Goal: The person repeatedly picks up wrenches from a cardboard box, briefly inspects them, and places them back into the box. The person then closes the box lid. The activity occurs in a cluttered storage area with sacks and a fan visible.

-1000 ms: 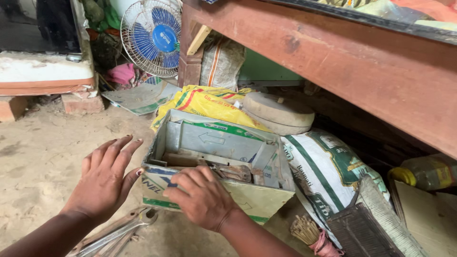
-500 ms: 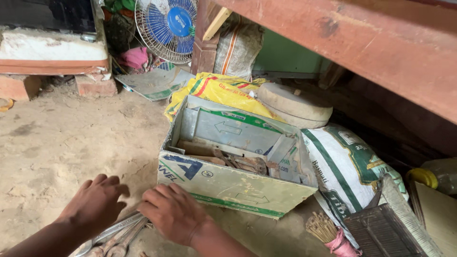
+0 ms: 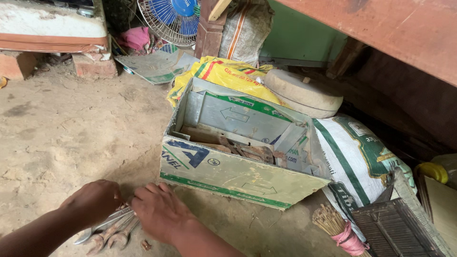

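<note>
Open cardboard box [image 3: 223, 178] on sandy floor [image 3: 62, 133], rusty metal tools [image 3: 247, 152] lying along its bottom. Just left of box's near corner: left hand [image 3: 93, 202] and right hand [image 3: 162, 212], both curled down over a bundle of wrenches [image 3: 112, 231]; fingers hidden, pinch or mere touch impossible to tell. Behind box, yellow sack [image 3: 228, 76]; right of box, white-green sack [image 3: 357, 162].
</note>
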